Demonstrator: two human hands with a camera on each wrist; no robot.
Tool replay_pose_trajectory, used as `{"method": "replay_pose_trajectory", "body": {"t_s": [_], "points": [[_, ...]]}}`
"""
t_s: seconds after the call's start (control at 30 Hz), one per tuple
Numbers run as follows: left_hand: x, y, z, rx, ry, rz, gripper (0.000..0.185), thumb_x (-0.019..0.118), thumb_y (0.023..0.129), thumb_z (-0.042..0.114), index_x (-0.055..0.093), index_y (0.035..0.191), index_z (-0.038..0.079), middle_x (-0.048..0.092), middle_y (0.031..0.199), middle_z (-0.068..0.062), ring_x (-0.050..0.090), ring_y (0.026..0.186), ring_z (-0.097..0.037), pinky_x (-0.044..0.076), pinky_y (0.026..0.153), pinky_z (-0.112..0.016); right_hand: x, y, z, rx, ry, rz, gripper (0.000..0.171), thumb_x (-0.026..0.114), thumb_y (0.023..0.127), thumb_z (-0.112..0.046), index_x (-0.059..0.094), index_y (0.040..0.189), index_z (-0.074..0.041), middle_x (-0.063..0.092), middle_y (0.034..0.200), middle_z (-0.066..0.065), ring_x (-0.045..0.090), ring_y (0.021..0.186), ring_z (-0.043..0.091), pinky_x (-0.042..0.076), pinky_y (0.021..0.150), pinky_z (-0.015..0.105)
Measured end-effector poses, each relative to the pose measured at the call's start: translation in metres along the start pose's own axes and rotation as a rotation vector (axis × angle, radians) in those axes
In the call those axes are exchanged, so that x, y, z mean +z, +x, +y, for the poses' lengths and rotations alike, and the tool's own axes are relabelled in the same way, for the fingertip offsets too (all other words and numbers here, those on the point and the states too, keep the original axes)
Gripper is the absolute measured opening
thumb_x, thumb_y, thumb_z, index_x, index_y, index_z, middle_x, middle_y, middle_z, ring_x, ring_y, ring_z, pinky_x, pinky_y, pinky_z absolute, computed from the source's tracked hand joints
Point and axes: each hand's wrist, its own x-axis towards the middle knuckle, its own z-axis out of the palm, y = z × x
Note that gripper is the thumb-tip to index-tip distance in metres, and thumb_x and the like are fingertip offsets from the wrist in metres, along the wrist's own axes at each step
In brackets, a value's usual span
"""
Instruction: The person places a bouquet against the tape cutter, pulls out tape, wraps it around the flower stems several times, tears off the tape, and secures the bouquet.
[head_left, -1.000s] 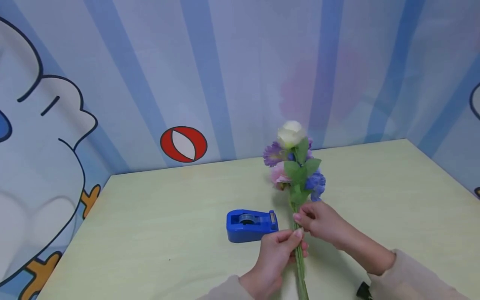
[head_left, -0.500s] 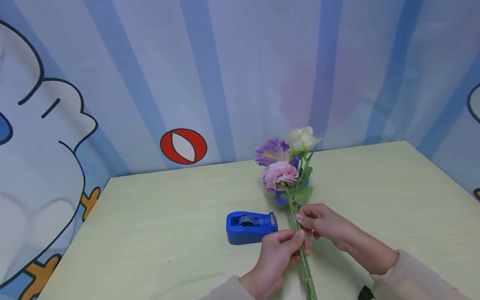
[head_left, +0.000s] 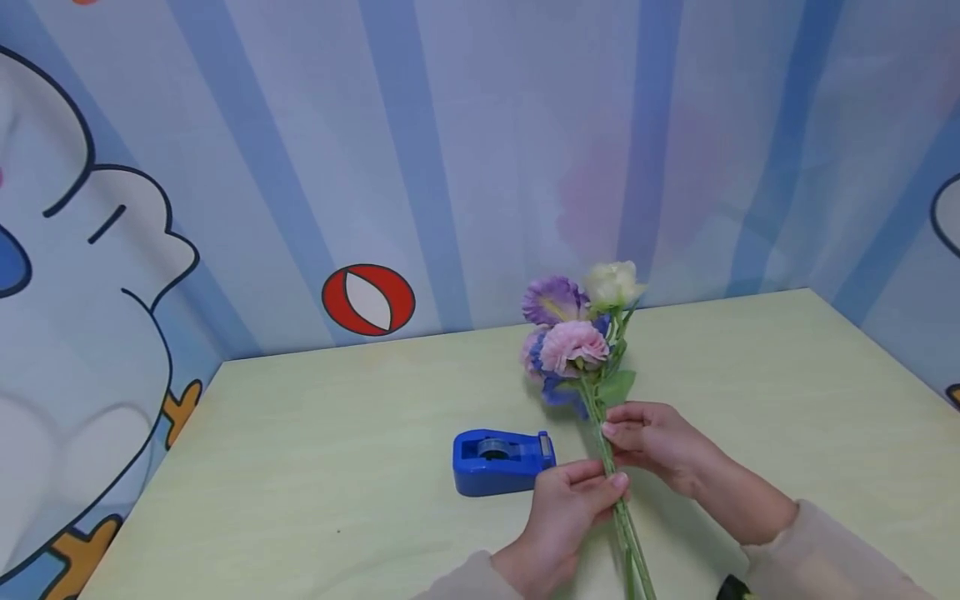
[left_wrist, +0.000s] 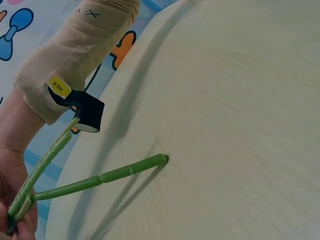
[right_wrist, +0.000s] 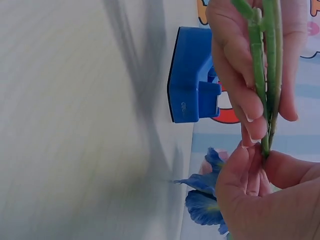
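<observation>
A bunch of flowers leans away over the table, with a white flower (head_left: 613, 285), a purple flower (head_left: 555, 300), a pink flower (head_left: 574, 347) and blue petals (head_left: 561, 390) grouped at the top. My left hand (head_left: 570, 517) grips the green stems (head_left: 632, 546) around their middle, thumb across the front. Just above it, my right hand (head_left: 663, 442) pinches the stems below the leaves. In the right wrist view, the right hand (right_wrist: 270, 195) and left hand (right_wrist: 240, 65) meet on the stems (right_wrist: 270, 65). Lower stem ends (left_wrist: 132, 169) spread apart in the left wrist view.
A blue tape dispenser (head_left: 495, 475) with a tape roll stands left of the stems, close to my left hand. Behind the pale table (head_left: 337, 433) rises a striped blue backdrop (head_left: 510, 167) with cartoon prints. A black wrist device (left_wrist: 89, 111) sits at a sleeve cuff.
The bunch has turned between my hands: the leaves that faced me have swung away and the pink flower has come to the front. The stems' lower ends have shifted right.
</observation>
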Motion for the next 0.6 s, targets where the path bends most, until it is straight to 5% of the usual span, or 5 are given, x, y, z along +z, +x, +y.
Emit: {"method": "replay_pose_trajectory", "body": {"t_s": [0.6], "points": [[0.016,0.022,0.008,0.082,0.078,0.061,0.023,0.067,0.082,-0.003,0.065,0.104,-0.01,0.069,0.088,-0.014,0.063,0.076,-0.011,0.055,0.07,-0.029,-0.02,0.014,-0.011,0.007,0.091,-0.02,0.022,0.051,0.094,-0.005,0.048,0.114,0.003,0.061,0.083,-0.003,0.061,0.075,0.01,0.051,0.072,0.026]]}}
